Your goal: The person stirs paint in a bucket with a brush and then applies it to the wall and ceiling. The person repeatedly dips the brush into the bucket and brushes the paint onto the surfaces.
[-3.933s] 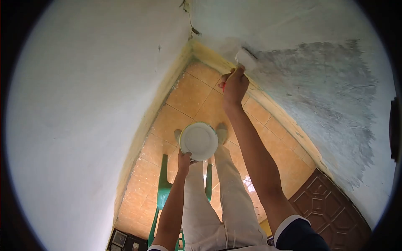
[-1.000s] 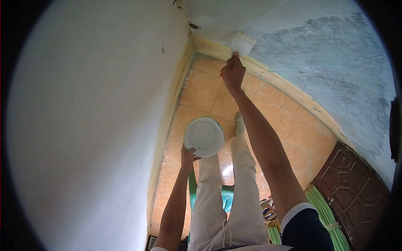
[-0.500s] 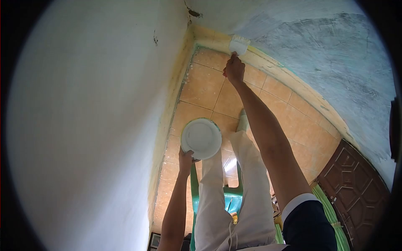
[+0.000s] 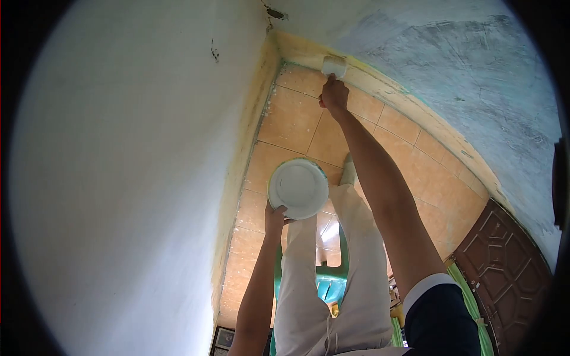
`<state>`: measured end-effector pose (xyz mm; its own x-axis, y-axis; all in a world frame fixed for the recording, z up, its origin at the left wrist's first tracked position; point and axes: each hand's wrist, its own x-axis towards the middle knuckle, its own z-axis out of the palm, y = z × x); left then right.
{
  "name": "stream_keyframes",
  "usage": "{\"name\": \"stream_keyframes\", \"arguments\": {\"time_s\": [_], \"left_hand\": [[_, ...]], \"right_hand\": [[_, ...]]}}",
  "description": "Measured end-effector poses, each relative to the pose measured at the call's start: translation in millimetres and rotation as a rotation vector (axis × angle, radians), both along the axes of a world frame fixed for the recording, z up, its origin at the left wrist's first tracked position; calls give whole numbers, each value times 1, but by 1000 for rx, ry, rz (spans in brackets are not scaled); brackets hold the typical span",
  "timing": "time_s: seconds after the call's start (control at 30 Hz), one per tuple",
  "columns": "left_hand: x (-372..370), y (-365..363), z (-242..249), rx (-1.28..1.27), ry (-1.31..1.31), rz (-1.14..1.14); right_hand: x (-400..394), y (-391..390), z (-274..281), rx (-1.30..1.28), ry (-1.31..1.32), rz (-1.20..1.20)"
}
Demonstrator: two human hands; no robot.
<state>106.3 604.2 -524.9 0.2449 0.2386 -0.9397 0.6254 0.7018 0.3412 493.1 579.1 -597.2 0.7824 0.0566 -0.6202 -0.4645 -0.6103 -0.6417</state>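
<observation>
My right hand (image 4: 334,95) is closed round the handle of a wide paintbrush (image 4: 335,66), held out at arm's length. In this view the brush head, whitish with paint, overlaps the cream strip (image 4: 392,90) along the foot of the right-hand wall, close to the corner. Nearer my body, my left hand (image 4: 275,218) grips a round white tub (image 4: 319,199) by its near rim, thumb on top and fingers underneath. White paint shows inside the tub, and its outer edge has greenish smears.
A white wall (image 4: 130,148) rises on the left; the right wall (image 4: 475,71) has blue-grey patches. Orange tiles (image 4: 291,115) cover the floor. A green plastic chair (image 4: 331,287) shows between my legs. At lower right are a brown panelled door (image 4: 502,273) and a green curtain (image 4: 472,302).
The tub in my left hand has shifted a little right and up in the view. The brush has moved slightly down and left, and its bristles look shorter from this angle.
</observation>
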Motion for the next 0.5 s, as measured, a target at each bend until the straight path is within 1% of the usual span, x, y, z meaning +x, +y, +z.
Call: {"name": "stream_keyframes", "arguments": {"time_s": [0.07,0.1,0.17,0.3,0.37,0.5], "left_hand": [[2,-3,-1,4,-5,9],[3,-5,0,13,-11,19],[5,-9,4,2,-27,24],[10,-16,17,-20,-64,36],[9,-19,28,-21,-70,46],[17,-22,51,-6,-106,24]], "right_hand": [[1,-8,11,31,35,-103],[3,-12,20,25,31,-102],[4,-22,42,117,-6,-234],[-3,-37,104,178,-109,-242],[-9,-42,139,227,-178,-303],[-26,-53,201,283,-280,-268]]}}
